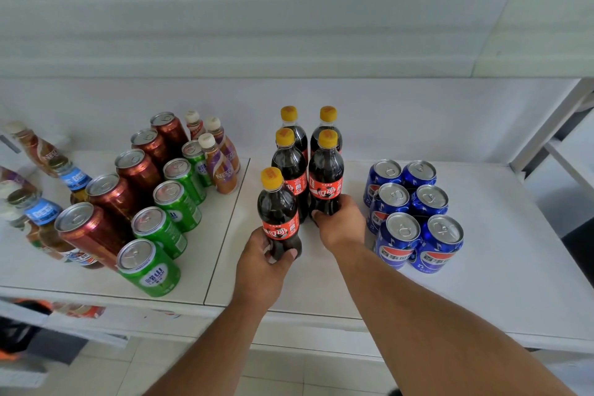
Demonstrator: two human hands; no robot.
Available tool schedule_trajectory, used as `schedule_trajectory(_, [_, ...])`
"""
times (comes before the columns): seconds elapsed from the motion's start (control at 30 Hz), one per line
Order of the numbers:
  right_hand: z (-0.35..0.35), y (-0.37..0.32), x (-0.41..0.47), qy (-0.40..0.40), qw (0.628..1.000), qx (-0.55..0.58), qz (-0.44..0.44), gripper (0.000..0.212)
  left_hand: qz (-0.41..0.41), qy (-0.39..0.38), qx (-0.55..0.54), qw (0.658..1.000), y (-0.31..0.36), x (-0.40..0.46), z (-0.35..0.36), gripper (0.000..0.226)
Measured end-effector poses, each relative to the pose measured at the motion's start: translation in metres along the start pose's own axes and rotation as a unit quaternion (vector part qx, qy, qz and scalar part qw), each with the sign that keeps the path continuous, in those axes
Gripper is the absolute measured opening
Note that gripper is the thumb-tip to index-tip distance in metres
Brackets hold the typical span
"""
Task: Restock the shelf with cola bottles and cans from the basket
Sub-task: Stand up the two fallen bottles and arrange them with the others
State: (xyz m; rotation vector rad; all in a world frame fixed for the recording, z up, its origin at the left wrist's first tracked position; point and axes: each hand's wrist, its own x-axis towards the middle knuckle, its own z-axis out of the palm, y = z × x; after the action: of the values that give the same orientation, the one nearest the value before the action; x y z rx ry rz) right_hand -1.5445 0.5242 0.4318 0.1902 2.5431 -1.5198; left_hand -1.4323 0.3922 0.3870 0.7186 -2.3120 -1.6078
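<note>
The shelf (482, 267) is already carrying six blue cans (414, 212) toward its right edge and five cola bottles mid-shelf; the basket is not showing. The left hand (262, 262) is wrapping the front bottle (279, 219) near the front edge, while the right hand (339, 225) is gripping the bottle behind (325, 177).

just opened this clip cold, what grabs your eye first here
Two hands at the shelf's middle: the left hand grips the front cola bottle, the right hand grips the bottle behind it on the right. Blue cans cluster to their right; green cans and red-brown cans run in rows on the left.
</note>
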Motion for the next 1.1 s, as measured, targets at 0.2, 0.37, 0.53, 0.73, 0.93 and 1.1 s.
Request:
schedule_trajectory(0.2, [-0.0014,-0.0013,0.0007,-0.004,1.000,0.007,0.000,0.043,-0.003,-0.002,-0.002,1.000,-0.0007,-0.0004,0.0009,0.054])
schedule_trajectory(0.37, [-0.0012,-0.0011,0.0012,-0.002,1.000,0.007,-0.001,0.043,-0.006,0.004,-0.009,1.000,0.0008,-0.0003,0.0009,0.053])
schedule_trajectory(0.53, [-0.0024,-0.0019,0.0003,-0.006,1.000,-0.001,-0.001,0.044,-0.004,0.005,-0.004,1.000,0.0029,-0.0013,0.0012,0.052])
schedule_trajectory(0.73, [-0.0040,-0.0031,-0.0002,-0.010,1.000,-0.007,0.001,0.044,0.000,0.006,0.002,1.000,0.0018,-0.0012,0.0004,0.053])
schedule_trajectory(0.93, [-0.0030,-0.0037,-0.0004,-0.012,1.000,-0.007,0.005,0.043,-0.001,0.001,-0.006,1.000,0.0011,-0.0007,0.0001,0.052])
schedule_trajectory(1.1, [-0.0051,-0.0038,-0.0031,-0.024,1.000,-0.014,0.016,0.054,-0.003,-0.003,-0.008,1.000,0.0034,-0.0015,-0.0001,0.052])
